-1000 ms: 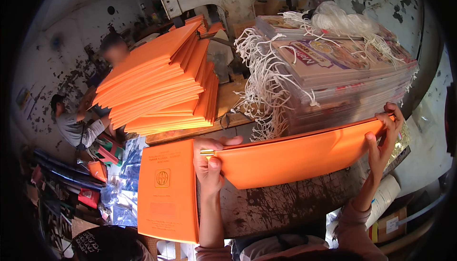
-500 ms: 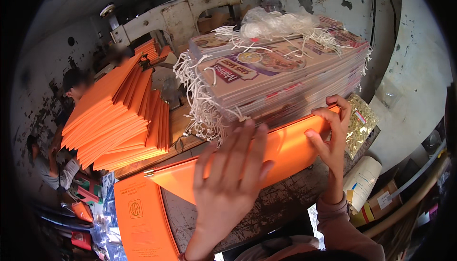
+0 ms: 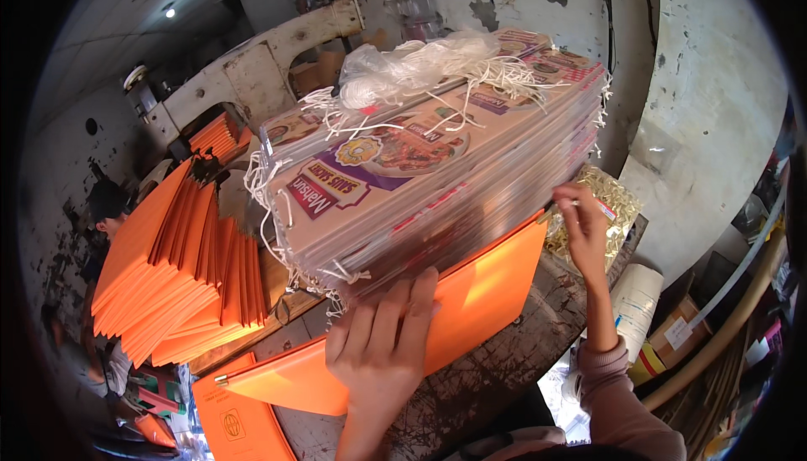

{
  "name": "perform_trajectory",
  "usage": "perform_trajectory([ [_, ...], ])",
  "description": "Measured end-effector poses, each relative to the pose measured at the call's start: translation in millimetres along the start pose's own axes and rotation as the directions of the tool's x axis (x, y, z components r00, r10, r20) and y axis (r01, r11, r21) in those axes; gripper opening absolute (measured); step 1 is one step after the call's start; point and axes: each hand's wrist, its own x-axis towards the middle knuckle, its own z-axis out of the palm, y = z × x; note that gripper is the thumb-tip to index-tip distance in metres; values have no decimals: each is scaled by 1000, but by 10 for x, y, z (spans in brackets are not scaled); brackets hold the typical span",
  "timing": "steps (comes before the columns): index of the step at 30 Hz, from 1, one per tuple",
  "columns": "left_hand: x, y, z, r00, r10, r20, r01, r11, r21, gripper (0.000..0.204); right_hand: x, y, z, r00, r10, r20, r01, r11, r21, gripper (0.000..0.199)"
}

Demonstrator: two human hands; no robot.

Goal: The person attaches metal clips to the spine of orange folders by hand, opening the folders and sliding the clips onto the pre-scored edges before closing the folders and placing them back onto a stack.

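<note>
An orange folder stands on its long side, slanting across the worn table against the tall stack. My left hand is closed over its upper edge, fingers bent behind it. A small metal corner piece caps its left end. At the right end, a small gold-coloured metal piece shows by the folder's corner. Just beyond it, my right hand is pinched closed; what its fingertips hold is too small to make out. Behind that hand lies a clear bag of gold-coloured metal pieces.
A tall stack of plastic-wrapped printed sheets with white cords rises behind the folder. Orange folders are piled at left, with another orange cover lying near me. A white roll stands right of the table. A person is at far left.
My right hand has drawn off the folder's face to beyond its right corner, its fingers now pinched. My left hand has curled over the upper edge. The whole view has shifted.
</note>
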Motion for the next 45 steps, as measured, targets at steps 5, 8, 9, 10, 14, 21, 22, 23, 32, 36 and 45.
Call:
perform_trajectory([
  [5,-24,19,-186,985,-41,167,44,999,-14,24,-119,276,296,911,-181,370,289,921,-260,34],
  [8,-10,29,-172,992,-15,123,17,1000,-14,25,-271,374,338,906,-187,379,317,895,-315,39],
  [9,-13,27,-161,993,-14,121,17,1000,-22,25,-312,433,336,896,-176,407,334,872,-358,41],
  [10,-14,20,-163,993,1,115,2,1000,-26,25,-353,450,353,889,-134,437,317,870,-377,43],
  [14,25,-9,-177,991,16,135,-14,1000,-15,26,-449,491,422,907,-150,393,332,829,-449,39],
  [21,59,-44,-113,990,9,139,3,997,-81,27,-446,509,384,847,-269,458,489,733,-474,30],
  [22,59,-46,-123,989,9,149,3,997,-83,27,-453,500,391,861,-239,450,450,770,-452,29],
  [23,59,-50,-133,987,10,158,4,996,-84,27,-458,495,397,873,-208,442,409,806,-429,28],
  [32,50,-98,-106,957,11,288,16,996,-91,40,-452,463,378,899,-185,398,336,874,-352,29],
  [36,70,-80,-138,946,58,319,-31,996,-89,42,-296,339,286,922,-129,366,216,955,-206,22],
  [45,126,6,-80,967,20,256,-38,997,64,21,416,-684,-92,967,-194,164,133,936,327,14],
])
